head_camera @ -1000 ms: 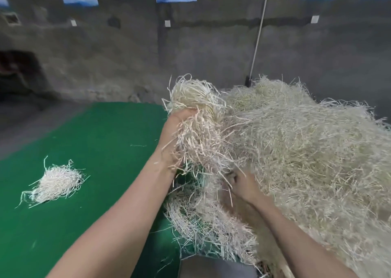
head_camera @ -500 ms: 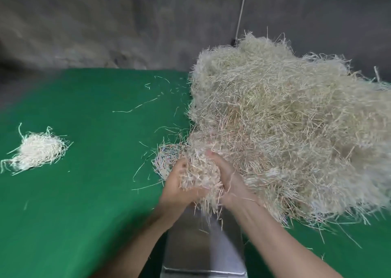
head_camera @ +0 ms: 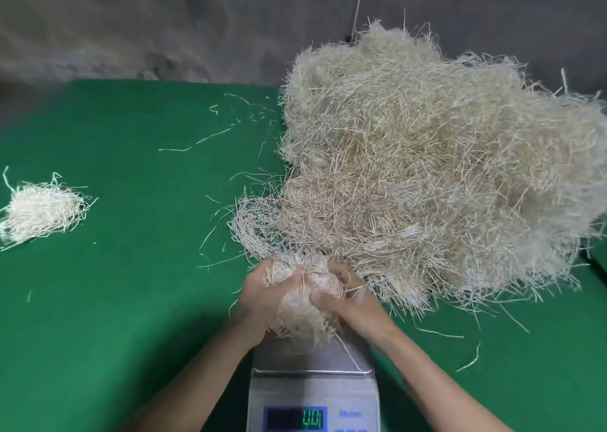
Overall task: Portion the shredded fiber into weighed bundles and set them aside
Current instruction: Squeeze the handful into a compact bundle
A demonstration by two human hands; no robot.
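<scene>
— What is being held?
— The left hand [head_camera: 259,297] and right hand [head_camera: 348,300] curl around a clump of shredded fiber [head_camera: 299,303] over the scale [head_camera: 312,385], just beside the big pile [head_camera: 427,175] on the green surface [head_camera: 131,300].
— How will it handle?
— Likely light, springy and prone to shedding strands. It is best cupped from both sides, not pinched.

Rough grey concrete wall [head_camera: 164,21] across whole back, mottled with paler patches, dim even light. Thin white cord [head_camera: 360,1] running down wall, right of centre. Flat green felt-like table covering [head_camera: 115,300] filling lower frame, far edge meeting wall base.
</scene>
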